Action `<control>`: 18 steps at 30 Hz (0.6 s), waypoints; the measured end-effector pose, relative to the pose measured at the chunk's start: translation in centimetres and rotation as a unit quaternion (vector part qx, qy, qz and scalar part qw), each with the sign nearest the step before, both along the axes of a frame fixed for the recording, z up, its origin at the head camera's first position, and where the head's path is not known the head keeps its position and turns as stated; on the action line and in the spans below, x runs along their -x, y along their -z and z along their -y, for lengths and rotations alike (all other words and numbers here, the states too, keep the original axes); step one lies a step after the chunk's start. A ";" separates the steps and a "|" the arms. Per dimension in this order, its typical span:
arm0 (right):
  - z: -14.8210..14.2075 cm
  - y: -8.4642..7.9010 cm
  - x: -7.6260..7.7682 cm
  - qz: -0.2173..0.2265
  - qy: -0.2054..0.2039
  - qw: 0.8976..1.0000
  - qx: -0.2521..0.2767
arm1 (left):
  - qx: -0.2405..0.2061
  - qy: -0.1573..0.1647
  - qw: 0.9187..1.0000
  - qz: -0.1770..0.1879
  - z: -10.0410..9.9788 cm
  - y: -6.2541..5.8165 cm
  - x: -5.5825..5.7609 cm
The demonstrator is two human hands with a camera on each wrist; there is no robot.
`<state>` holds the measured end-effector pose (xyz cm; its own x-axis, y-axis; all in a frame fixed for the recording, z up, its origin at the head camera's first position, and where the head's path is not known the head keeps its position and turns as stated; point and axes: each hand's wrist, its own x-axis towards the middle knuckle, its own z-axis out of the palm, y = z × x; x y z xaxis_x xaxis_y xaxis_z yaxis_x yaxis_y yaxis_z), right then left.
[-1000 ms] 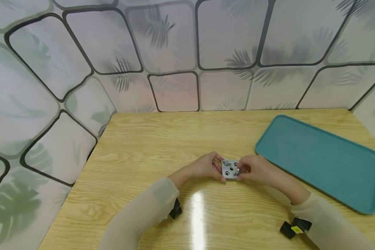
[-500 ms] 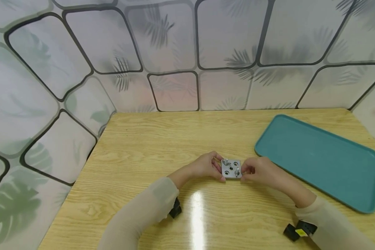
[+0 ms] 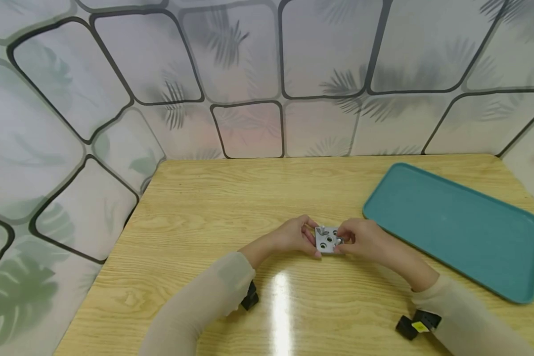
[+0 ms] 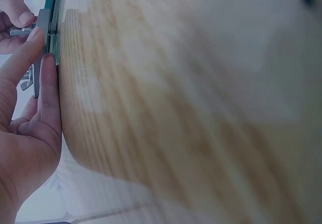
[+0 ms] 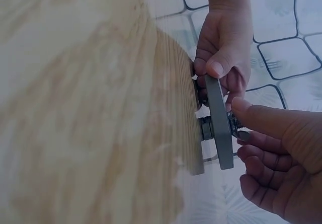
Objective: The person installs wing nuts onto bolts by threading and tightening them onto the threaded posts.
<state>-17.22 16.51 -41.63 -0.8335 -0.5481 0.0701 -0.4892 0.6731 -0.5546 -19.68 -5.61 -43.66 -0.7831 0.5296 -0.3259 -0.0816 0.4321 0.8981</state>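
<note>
A small square grey metal plate (image 3: 325, 242) with round holes is held just above the table. My left hand (image 3: 293, 236) grips its left edge between thumb and fingers. Two bolts pass through the plate, with wing nuts on its upper face. At the near right corner, my right hand (image 3: 364, 239) pinches one wing nut (image 5: 242, 135) with thumb and forefinger, partly hiding it. The other wing nut (image 4: 26, 83) sits near the left hand on its own bolt. Below the plate, a bolt head (image 5: 206, 128) shows in the right wrist view.
A teal tray (image 3: 454, 232) lies at the right of the wooden table (image 3: 213, 198), close beyond the right hand. A patterned curtain or wall covering (image 3: 249, 59) rises behind the table and along its left side. Black wrist devices hang under both sleeves.
The right hand drew back to the right of the wing nut half a second ago and now has its fingers on it again. The left hand and plate stay nearly still.
</note>
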 end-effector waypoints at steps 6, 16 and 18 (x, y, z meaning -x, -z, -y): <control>-0.2 -0.1 -0.2 0.004 0.002 1.000 -0.006 | 0.004 0.000 1.000 0.002 0.0 0.0 0.0; -0.9 -0.1 -1.1 0.026 -0.026 0.999 0.002 | 0.006 0.000 1.000 0.000 0.0 -0.1 0.0; -0.9 -0.2 -1.3 0.020 -0.034 0.999 0.006 | 0.007 0.001 1.000 -0.001 0.0 -0.1 0.0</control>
<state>-15.96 17.39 -41.44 -0.7971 -0.6022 0.0446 -0.5102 0.6321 -0.5832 -19.63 -5.59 -43.58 -0.7825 0.5264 -0.3326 -0.0797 0.4450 0.8920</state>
